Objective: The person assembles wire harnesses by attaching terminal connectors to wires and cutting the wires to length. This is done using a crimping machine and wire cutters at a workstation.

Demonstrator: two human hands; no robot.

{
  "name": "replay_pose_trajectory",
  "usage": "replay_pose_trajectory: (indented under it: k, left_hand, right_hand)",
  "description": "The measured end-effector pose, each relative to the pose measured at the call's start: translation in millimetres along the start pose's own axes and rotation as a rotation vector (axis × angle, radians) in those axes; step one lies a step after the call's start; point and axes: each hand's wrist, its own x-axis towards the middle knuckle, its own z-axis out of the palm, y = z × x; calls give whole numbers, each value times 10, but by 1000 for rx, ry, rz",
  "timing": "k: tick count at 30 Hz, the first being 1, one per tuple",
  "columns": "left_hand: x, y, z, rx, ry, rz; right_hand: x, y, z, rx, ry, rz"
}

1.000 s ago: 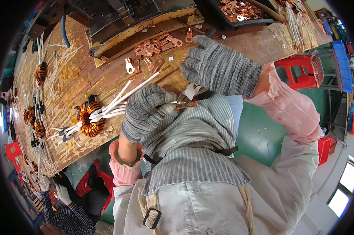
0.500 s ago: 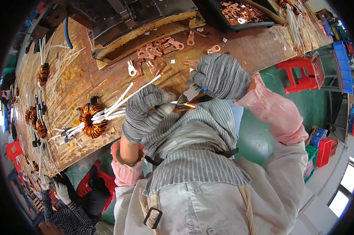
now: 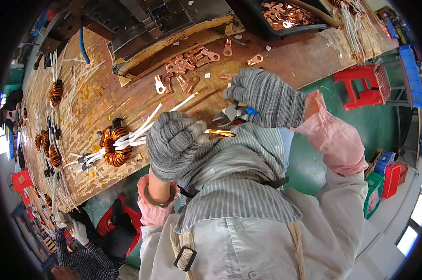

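My left hand (image 3: 176, 145), in a grey knit glove, is closed round one of the white leads of a copper-wound toroid coil (image 3: 114, 146). Bare copper strands (image 3: 221, 133) stick out of that white lead (image 3: 207, 131) beyond my fingertips. The coil lies on the wooden bench, its other white leads (image 3: 141, 130) fanning up past my left hand. In my right hand (image 3: 267, 99), gloved the same way, is a pair of cutting pliers (image 3: 233, 113) with a blue-and-red grip. Its jaws are just above the copper strands, apart from them.
Loose copper cable lugs (image 3: 187, 60) lie on the bench (image 3: 136, 98) below a dark metal press (image 3: 150, 28). A black tray (image 3: 285, 31) holds many more. Other coils (image 3: 56, 92) are at the left. A red stool (image 3: 358, 86) stands right; another person's gloved hand (image 3: 79, 232) shows lower left.
The plier jaws have come off the lead and moved up and right. Copper strands now show bare at its end. My left hand's fingers have curled in more closely.
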Motion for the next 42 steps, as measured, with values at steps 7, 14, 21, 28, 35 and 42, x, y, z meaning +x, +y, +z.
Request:
replay_pose_trajectory:
  k: [7, 14, 21, 28, 35, 42]
  left_hand:
    - [-75, 31, 16, 194, 60, 91]
    - [-147, 63, 64, 240, 75, 57]
    - [-150, 54, 90, 253, 123, 84]
    - [-167, 64, 96, 299, 122, 70]
    - [-186, 37, 129, 337, 111, 100]
    - [-195, 17, 132, 295, 110, 92]
  right_hand:
    - [134, -82, -125, -106, -222, -128]
    - [210, -100, -62, -86, -217, -160]
    - [164, -68, 13, -74, -6, -236]
    - [176, -114, -12, -53, -180, -111]
    - [186, -61, -14, 49, -162, -179]
    - [143, -138, 72, -35, -243, -17]
